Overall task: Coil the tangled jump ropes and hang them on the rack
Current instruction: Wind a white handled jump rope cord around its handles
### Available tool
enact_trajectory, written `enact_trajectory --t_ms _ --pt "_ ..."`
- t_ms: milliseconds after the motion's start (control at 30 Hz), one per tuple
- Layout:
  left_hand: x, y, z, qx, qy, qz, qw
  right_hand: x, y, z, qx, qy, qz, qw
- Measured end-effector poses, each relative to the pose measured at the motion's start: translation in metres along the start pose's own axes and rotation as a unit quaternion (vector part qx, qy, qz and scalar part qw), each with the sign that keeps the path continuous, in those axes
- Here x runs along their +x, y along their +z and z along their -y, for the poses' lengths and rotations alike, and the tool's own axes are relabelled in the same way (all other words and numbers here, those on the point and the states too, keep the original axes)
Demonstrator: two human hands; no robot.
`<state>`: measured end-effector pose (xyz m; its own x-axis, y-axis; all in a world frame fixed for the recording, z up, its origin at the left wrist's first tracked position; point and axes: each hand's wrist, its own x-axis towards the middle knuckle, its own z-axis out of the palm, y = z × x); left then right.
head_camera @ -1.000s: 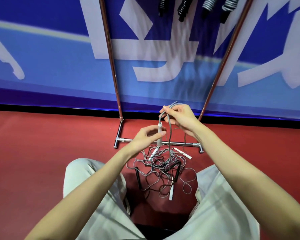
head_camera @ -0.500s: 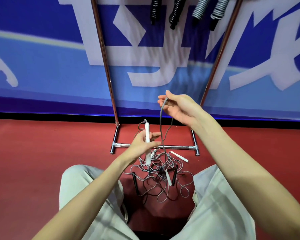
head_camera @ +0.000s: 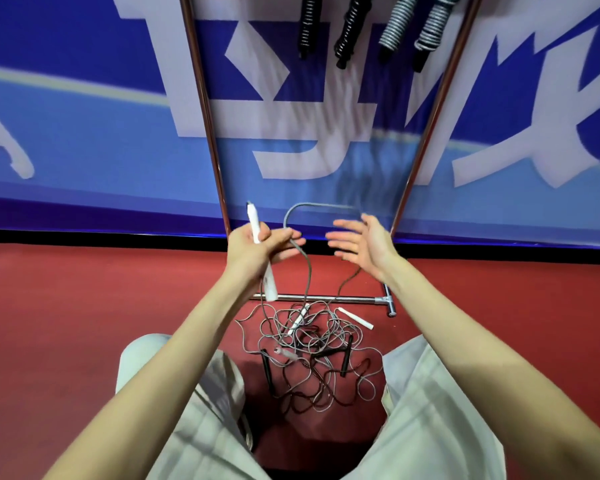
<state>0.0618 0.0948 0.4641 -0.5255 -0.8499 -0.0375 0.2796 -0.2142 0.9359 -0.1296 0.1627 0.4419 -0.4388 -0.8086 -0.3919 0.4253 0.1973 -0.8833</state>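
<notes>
White handle [head_camera: 261,258] and grey cord [head_camera: 303,261] sit gripped in my left hand [head_camera: 257,249] — my right hand [head_camera: 362,245] spread open, cord looped over its fingers.

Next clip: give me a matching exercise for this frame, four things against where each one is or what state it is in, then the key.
Things:
1. left hand
2. right hand
3. tangled ropes
4. coiled ropes

States:
A. hanging high on the rack
B. fingers spread, grey cord looped behind them
C. heaped on the red floor between the knees
D. gripping a white handle and grey cord

Pairs: 1-D, 2-B, 3-C, 4-A
</notes>
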Motion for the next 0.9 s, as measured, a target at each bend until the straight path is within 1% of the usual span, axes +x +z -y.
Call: enact_trajectory --t_ms 67,100,167,200,233,300,367,467,533,600,633,767,900 --pt "0.005 0.007 -0.012 -0.003 0.009 0.004 1.000 -0.001 0.002 -0.024 -0.088 0.037 0.027 0.995" --pt "0.006 0.010 -0.017 0.003 0.013 0.007 1.000 -0.002 0.004 -0.037 -0.153 0.044 0.055 0.986" --pt "0.008 0.013 -0.023 0.022 0.024 0.007 0.999 -0.007 0.009 -0.055 -0.289 0.037 0.127 0.948" --pt "0.009 0.012 -0.026 0.030 0.029 0.004 0.999 -0.010 0.012 -0.062 -0.339 0.024 0.163 0.926" --pt "0.010 0.011 -0.029 0.036 0.035 0.000 0.999 -0.013 0.014 -0.066 -0.370 0.007 0.195 0.908" --pt "0.013 0.006 -0.032 0.047 0.046 -0.013 0.998 -0.019 0.017 -0.068 -0.390 -0.024 0.234 0.890" --pt "0.018 -0.002 -0.036 0.049 0.052 -0.025 0.997 -0.022 0.019 -0.064 -0.388 -0.047 0.241 0.888" --pt "0.029 -0.019 -0.035 0.061 0.045 -0.035 0.996 -0.025 0.021 -0.051 -0.351 -0.068 0.247 0.901" --pt "0.034 -0.031 -0.028 0.116 0.018 -0.026 0.993 -0.027 0.023 -0.039 -0.308 -0.090 0.208 0.924" --pt "0.036 -0.042 -0.015 0.168 -0.028 -0.018 0.985 -0.029 0.026 -0.024 -0.244 -0.109 0.159 0.950" --pt "0.036 -0.048 -0.008 0.171 -0.053 -0.016 0.984 -0.029 0.029 -0.017 -0.218 -0.119 0.144 0.958" --pt "0.025 -0.066 0.024 0.127 -0.130 0.041 0.982 -0.036 0.037 0.013 -0.136 -0.137 0.107 0.975" --pt "0.007 -0.074 0.061 0.161 -0.139 0.105 0.971 -0.049 0.048 0.035 -0.070 -0.154 0.103 0.980"
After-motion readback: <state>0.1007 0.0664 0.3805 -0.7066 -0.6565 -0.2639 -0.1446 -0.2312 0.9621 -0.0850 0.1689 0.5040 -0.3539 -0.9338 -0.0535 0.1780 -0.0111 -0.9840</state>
